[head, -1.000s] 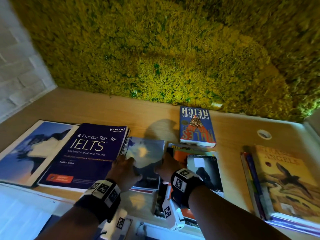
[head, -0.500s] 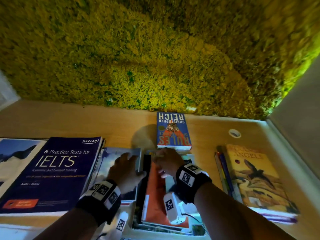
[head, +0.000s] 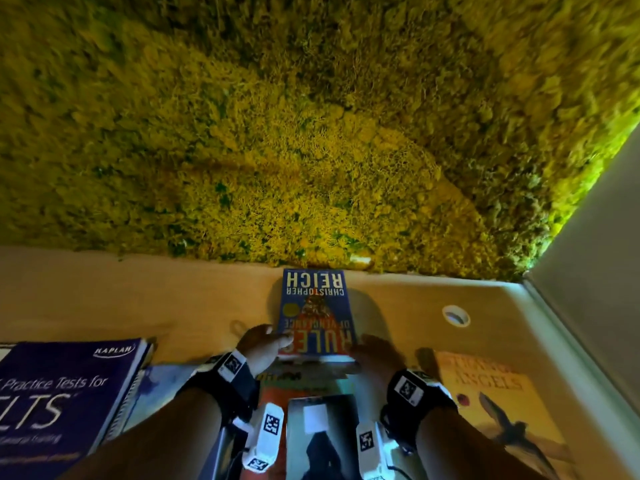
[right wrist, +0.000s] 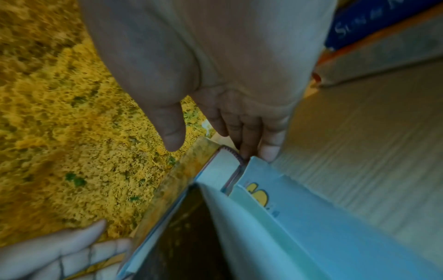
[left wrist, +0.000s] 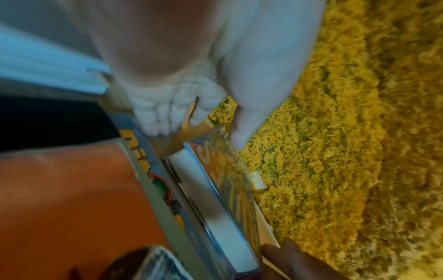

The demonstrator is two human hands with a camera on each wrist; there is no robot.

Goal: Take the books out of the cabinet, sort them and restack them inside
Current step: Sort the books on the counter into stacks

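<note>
Left hand (head: 261,346) pinches near corner of Reich book (head: 317,306), thumb on cover; right hand (head: 377,355) touches the other corner, grip unclear; book stack (head: 320,431) below partly hidden, cut off.

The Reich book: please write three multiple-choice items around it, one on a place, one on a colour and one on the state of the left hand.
1. Where does the Angels book lie, seen from the Reich book?
A) to its left
B) to its right
C) on top of it

2. The Reich book's cover is mainly:
A) blue
B) white
C) green

3. The left hand is:
A) idle, off every book
B) holding the Reich book, thumb on its cover
C) holding a pen

Answers:
1 B: the head view shows it on the right, apart.
2 A: blue fills most of the cover.
3 B: the left wrist view shows the thumb on the cover and the fingers curled at the edge.
</note>
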